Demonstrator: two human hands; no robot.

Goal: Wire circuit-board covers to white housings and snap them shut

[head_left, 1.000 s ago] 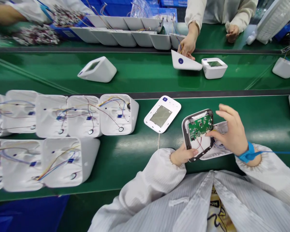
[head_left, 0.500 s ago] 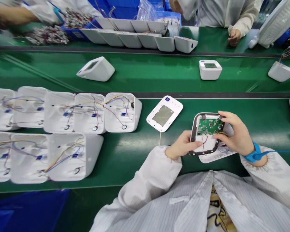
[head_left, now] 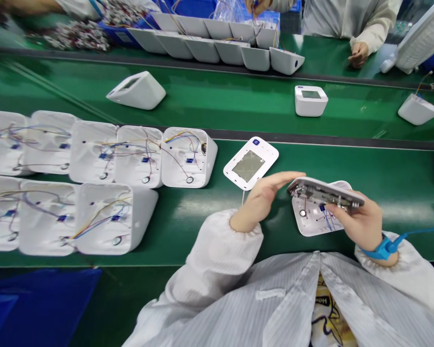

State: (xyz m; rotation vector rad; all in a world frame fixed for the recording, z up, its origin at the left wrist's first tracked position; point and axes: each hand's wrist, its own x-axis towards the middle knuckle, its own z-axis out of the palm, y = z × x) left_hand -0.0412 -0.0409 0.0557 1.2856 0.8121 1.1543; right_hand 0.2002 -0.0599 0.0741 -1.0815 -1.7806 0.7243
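My right hand [head_left: 363, 221] grips the right end of a white front panel [head_left: 321, 187], which is tilted nearly edge-on with its circuit-board side facing down and toward me. Right under it lies an open white housing [head_left: 309, 225] with wires and a small round part inside, partly covered by the panel and my hand. My left hand [head_left: 262, 198] is open, its fingers stretched out together toward the panel's left end; whether they touch it I cannot tell. Just beyond that hand, another front panel [head_left: 251, 164] with a grey display lies face up on the green bench.
Two rows of open wired housings [head_left: 139, 156] stand at left. Past a dark rail [head_left: 311, 140], white devices [head_left: 311, 102] sit on a green belt. Across it are more housings [head_left: 206, 48], a pile of small wired parts [head_left: 79, 38] and co-workers' hands [head_left: 358, 54]. A blue cord [head_left: 425, 229] runs from my right wrist.
The front panel has been tipped from facing me to nearly edge-on. My left hand has let go of it and straightened its fingers. The view has shifted slightly.
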